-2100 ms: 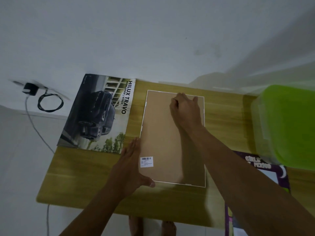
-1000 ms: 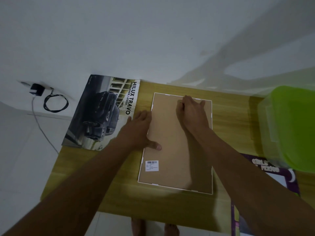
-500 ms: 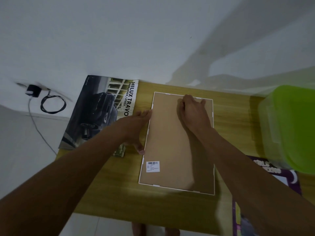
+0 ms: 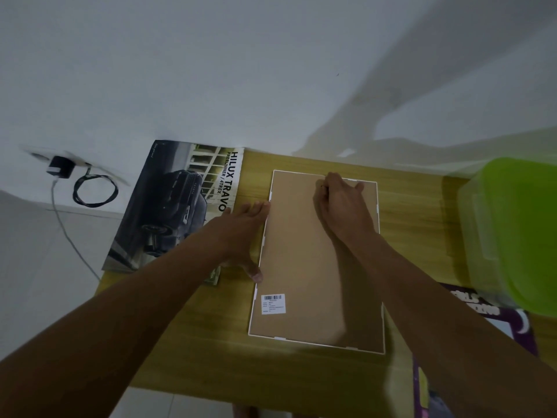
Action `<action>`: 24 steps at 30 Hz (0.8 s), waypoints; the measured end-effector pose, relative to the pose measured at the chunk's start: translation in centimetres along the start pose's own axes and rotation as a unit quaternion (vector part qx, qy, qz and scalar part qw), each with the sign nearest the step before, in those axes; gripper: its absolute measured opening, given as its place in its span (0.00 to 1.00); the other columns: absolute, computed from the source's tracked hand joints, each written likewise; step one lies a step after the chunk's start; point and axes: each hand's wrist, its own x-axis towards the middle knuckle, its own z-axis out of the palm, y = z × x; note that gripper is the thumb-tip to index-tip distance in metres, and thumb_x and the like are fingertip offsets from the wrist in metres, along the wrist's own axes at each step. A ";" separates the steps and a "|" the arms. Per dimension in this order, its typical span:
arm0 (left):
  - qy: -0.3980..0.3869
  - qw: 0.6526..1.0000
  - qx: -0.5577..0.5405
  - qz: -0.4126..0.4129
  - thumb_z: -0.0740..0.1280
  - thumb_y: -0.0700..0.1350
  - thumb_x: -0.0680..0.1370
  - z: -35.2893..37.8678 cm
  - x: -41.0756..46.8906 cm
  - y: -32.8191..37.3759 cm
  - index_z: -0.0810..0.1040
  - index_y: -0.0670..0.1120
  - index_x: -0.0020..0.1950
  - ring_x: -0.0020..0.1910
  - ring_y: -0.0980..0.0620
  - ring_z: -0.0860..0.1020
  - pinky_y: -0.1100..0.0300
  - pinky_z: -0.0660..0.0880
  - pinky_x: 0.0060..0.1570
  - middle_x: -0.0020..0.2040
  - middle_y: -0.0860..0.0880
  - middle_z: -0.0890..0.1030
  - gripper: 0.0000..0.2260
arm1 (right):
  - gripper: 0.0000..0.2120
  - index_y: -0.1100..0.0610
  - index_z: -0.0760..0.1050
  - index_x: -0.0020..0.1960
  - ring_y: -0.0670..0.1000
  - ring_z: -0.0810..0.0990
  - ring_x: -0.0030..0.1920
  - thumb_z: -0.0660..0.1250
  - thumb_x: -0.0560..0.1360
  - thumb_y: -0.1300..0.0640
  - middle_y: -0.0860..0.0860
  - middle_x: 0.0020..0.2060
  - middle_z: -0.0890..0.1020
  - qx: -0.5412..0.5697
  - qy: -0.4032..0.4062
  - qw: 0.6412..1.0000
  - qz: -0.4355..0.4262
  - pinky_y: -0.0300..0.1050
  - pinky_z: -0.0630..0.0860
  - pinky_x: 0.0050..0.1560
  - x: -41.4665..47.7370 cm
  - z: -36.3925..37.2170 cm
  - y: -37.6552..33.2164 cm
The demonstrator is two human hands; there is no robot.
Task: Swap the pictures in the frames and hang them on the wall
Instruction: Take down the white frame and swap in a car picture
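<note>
Frame [image 4: 301, 267] face-down at centre of table [image 4: 211, 342].
Left hand [image 4: 241, 233] flat, released, at its left edge; right hand [image 4: 343, 203] curled at far edge (grip hidden, cannot tell); far-left corner poster [image 4: 171, 206] reads "HILUX TRAVO".

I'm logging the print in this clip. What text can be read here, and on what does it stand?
"HILUX TRAVO": on the car poster, along its right edge.
"PRERUNNER / 4TREX": the smaller line beside it, on the same poster.
The barcode sticker on the frame backing: print too small to read.
The purple poster at the right: white lettering, blurred and partly hidden, unreadable.
</note>
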 end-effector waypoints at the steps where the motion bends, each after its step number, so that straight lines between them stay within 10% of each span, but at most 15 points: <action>1: 0.000 1.000 0.008 0.000 0.79 0.63 0.57 -0.1 0.1 0.0 0.33 0.47 0.77 0.78 0.48 0.42 0.42 0.44 0.75 0.79 0.49 0.43 0.67 | 0.06 0.63 0.69 0.49 0.65 0.75 0.37 0.55 0.81 0.62 0.59 0.38 0.76 0.000 -0.002 1.000 0.000 0.66 0.58 0.67 0.0 0.0 0.0; 16: 0.008 0.997 0.078 -0.008 0.78 0.65 0.57 -0.2 0.1 0.4 0.37 0.44 0.78 0.78 0.47 0.45 0.36 0.44 0.74 0.80 0.47 0.47 0.66 | 0.06 0.66 0.71 0.52 0.66 0.77 0.37 0.61 0.77 0.64 0.59 0.41 0.80 0.024 0.044 0.999 -0.018 0.67 0.62 0.66 -0.3 -0.1 0.4; 24: 0.028 0.995 -0.097 -0.020 0.78 0.59 0.64 -0.4 -0.2 1.6 0.44 0.48 0.79 0.78 0.45 0.45 0.41 0.44 0.75 0.80 0.46 0.47 0.56 | 0.11 0.67 0.70 0.59 0.66 0.77 0.44 0.57 0.79 0.63 0.63 0.50 0.77 -0.045 -0.023 0.999 0.000 0.70 0.57 0.69 0.1 -0.4 0.5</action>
